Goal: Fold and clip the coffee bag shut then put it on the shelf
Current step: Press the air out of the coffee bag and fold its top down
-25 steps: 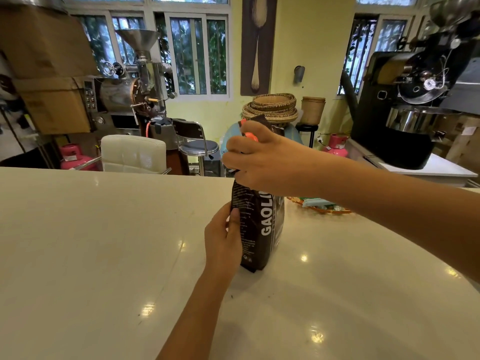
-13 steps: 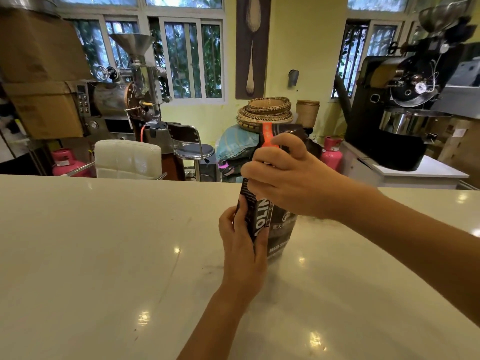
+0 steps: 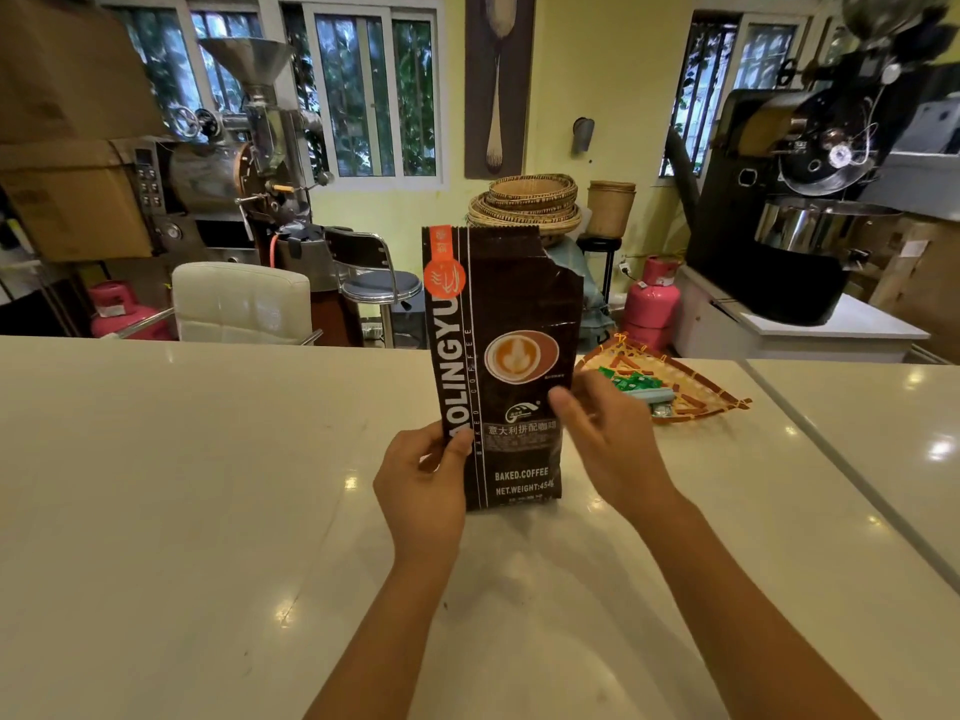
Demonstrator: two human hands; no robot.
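Glossy white bench (image 3: 208, 511) before roasting machines, dark coffee bag (image 3: 511, 366) standing upright at its middle (top unfolded, one corner torn), left hand (image 3: 423, 485) fingers clasping the bag's lower left edge, right hand (image 3: 605, 444) loose-fingered against its right side, woven tray (image 3: 691, 392) just behind.

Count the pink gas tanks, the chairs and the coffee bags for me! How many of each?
Pink gas tanks: 2, one at left, one at right
Chairs: 2, a white one and a black stool
Coffee bags: 1
Total: 5
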